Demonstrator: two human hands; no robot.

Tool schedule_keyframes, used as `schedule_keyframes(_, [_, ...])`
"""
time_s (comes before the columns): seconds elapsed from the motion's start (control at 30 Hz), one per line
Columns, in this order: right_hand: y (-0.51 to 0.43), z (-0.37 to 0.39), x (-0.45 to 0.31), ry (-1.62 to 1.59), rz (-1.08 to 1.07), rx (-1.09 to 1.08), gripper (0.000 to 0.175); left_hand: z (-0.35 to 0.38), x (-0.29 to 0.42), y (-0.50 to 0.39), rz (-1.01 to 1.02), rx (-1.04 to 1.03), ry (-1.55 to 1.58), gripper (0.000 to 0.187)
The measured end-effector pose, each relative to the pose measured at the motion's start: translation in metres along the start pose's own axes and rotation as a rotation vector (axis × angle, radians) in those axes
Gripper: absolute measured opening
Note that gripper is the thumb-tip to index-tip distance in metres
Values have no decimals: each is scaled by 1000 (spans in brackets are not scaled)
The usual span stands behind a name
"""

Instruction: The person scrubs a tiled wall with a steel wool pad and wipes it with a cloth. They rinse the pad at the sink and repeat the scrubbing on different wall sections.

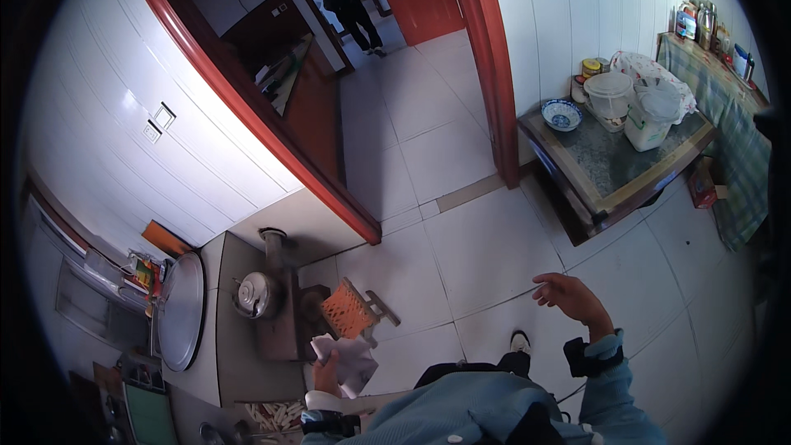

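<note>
My left hand grips a folded, crumpled pale sheet, paper or cloth, at the lower middle of the head view. Just beyond it stands a small folding stool with an orange woven seat. My right hand is held out over the tiled floor with its fingers apart and nothing in it. A metal kettle sits on a dark stove, left of the stool.
A red-framed doorway stands ahead, with a person in dark clothes beyond it. At the right, a low table bears a patterned bowl and tubs. A large round metal lid lies on the left counter.
</note>
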State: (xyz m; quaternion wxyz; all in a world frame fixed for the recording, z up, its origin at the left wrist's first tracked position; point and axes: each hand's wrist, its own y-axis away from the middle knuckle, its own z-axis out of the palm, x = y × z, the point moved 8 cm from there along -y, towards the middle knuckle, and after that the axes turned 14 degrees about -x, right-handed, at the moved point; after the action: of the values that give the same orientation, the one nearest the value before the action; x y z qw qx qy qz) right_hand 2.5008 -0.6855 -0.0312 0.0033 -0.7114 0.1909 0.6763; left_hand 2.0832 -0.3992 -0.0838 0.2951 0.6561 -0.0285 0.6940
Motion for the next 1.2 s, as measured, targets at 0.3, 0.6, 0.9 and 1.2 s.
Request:
schedule_keyframes(0.3, [-38, -114, 24, -78, 29, -66, 25, 108, 36, -19, 40, 25, -65, 21])
schedule_keyframes(0.6, [-85, -130, 24, -98, 36, -192, 25, 107, 38, 0, 109, 110, -32, 26])
schedule_keyframes(0.9, [-121, -121, -4, -55, 24, -310, 26, 82, 20, 30, 172, 291, 131, 26])
schedule_keyframes(1.2, [-121, -99, -28, -25, -21, -357, 25, 31, -15, 44, 288, 403, 214, 32])
